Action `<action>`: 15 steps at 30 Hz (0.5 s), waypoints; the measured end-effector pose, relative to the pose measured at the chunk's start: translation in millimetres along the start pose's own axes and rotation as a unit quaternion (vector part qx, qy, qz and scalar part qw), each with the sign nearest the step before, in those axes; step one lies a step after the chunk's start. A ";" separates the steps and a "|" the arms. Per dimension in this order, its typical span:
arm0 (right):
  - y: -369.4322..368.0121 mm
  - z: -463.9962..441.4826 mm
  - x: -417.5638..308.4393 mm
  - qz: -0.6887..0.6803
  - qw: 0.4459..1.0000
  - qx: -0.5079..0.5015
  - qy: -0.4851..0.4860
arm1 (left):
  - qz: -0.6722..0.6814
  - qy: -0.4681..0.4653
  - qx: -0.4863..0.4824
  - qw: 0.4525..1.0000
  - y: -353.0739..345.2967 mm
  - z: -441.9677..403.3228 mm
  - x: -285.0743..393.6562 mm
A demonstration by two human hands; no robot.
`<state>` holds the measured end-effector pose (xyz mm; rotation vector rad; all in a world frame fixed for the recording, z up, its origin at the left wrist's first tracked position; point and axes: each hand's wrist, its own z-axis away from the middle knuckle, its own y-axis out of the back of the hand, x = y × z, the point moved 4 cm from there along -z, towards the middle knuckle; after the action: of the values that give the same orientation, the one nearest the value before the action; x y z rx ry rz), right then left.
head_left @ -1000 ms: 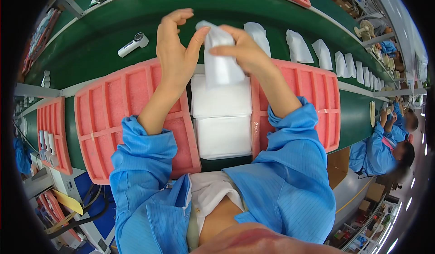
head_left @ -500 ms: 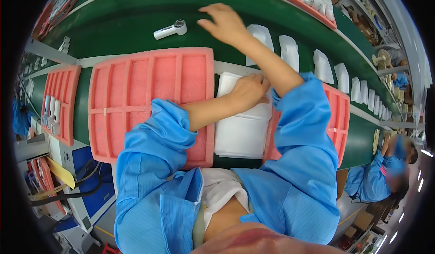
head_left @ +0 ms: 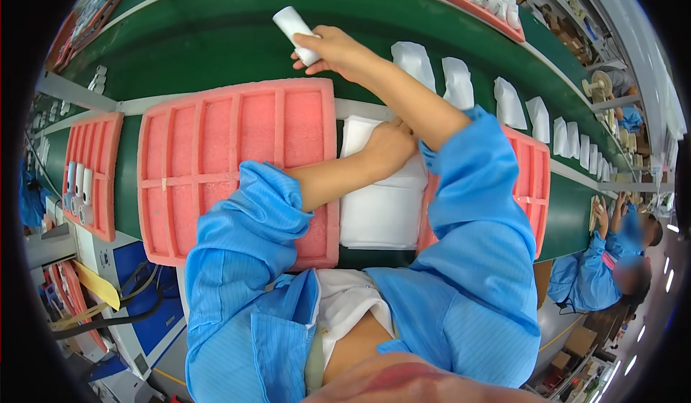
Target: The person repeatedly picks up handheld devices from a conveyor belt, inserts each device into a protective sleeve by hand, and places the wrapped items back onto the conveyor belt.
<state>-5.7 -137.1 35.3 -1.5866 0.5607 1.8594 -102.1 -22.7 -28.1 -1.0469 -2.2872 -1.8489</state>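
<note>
My right hand (head_left: 332, 52) is closed around a white handheld device (head_left: 291, 27), raised over the green belt with its handle pointing up and left. The fingers partly cover its other end. Nearer to me, my left hand (head_left: 391, 146) rests at the upper part of a stack of white sleeves (head_left: 381, 216). Its fingers are curled in at the top right edge of the stack, pinching the top sleeve as far as I can see; the right forearm passes close by the fingertips.
A pink foam tray (head_left: 237, 173) with compartments lies left of the stack, another pink tray (head_left: 531, 176) right. White wrapped items (head_left: 457, 80) line the belt (head_left: 209, 36). A small tray (head_left: 93, 165) at far left holds several devices. Co-workers (head_left: 594, 273) sit at far right.
My right hand has come down onto the device, closed around it and lifted it from the belt, turning it. The left hand stays at the stack, its fingers curled more tightly.
</note>
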 end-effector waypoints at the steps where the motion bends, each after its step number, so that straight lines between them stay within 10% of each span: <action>1: 6.6 18.4 -4.5 -0.055 0.998 -0.010 -0.003 | 0.014 -0.008 0.019 1.000 0.1 -0.9 1.0; 15: 148.2 175.6 -23.9 0.034 0.985 0.143 0.092 | 0.360 0.116 -0.033 0.925 61.5 -31.8 -38.4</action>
<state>-232.1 -129.2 80.4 -1.5682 0.9293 1.6034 -53.5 -64.3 18.5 -1.3442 -1.4255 -1.6153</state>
